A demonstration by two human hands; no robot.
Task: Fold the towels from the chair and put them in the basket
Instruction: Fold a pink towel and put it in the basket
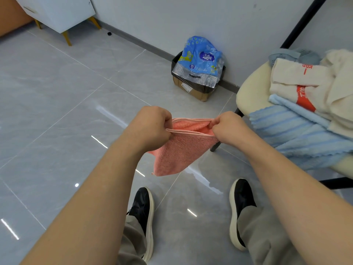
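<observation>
A small pink towel (177, 150) hangs folded in the air in front of me, over the floor. My left hand (150, 127) pinches its upper left edge and my right hand (227, 129) pinches its upper right edge, both with curled fingers. To the right stands a cream chair (252, 90) piled with towels: a light blue ribbed towel (298, 134) hanging over the seat's front, cream towels with red print (301, 81) above it, and a grey-blue cloth (294, 56) at the back. No basket is in view.
A cardboard box (193, 90) with a blue plastic bag (200, 56) sits against the wall ahead. A white cabinet on yellow legs (59, 14) stands at the far left. Glossy grey floor tiles (66, 111) spread left. My two black shoes (145, 213) are below.
</observation>
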